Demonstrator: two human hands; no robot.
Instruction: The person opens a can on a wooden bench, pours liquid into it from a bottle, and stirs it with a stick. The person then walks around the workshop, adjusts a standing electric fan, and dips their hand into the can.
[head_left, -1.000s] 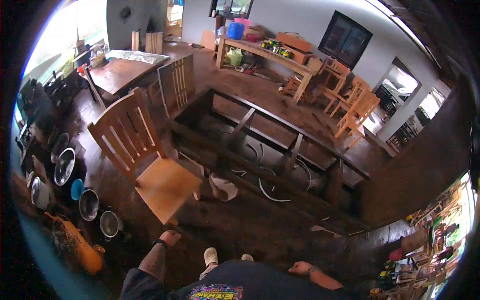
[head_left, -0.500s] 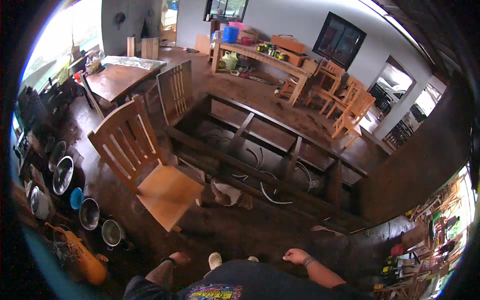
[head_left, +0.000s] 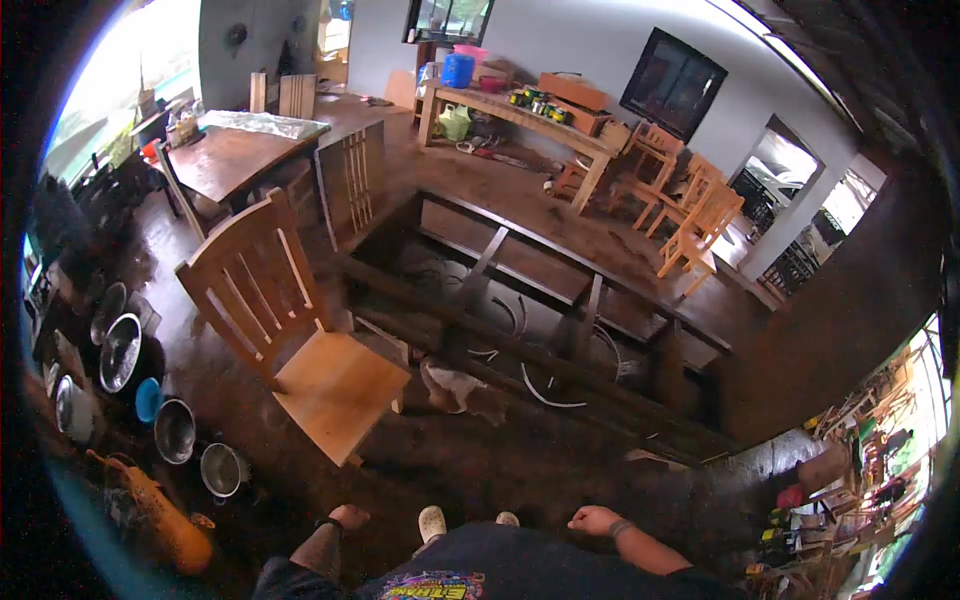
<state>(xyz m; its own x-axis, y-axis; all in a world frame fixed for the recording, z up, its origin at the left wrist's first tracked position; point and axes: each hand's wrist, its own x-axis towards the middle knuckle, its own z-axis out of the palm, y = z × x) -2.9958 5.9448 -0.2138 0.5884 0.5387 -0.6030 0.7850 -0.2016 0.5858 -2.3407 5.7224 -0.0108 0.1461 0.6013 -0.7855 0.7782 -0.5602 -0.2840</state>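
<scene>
The slatted-back wooden chair [head_left: 340,390] stands ahead of the loosely curled, empty left hand [head_left: 349,517], farther from the equally relaxed, empty right hand [head_left: 594,520], while the dark wooden frame [head_left: 545,360] extends lengthwise away beside the chair.

A blue container [head_left: 457,71] stands on a wooden workbench [head_left: 500,110] by the wall [head_left: 580,50], light wooden chairs [head_left: 688,258] cluster near its right end, and a blue bowl [head_left: 149,400] sits among metal basins [head_left: 120,352].
</scene>
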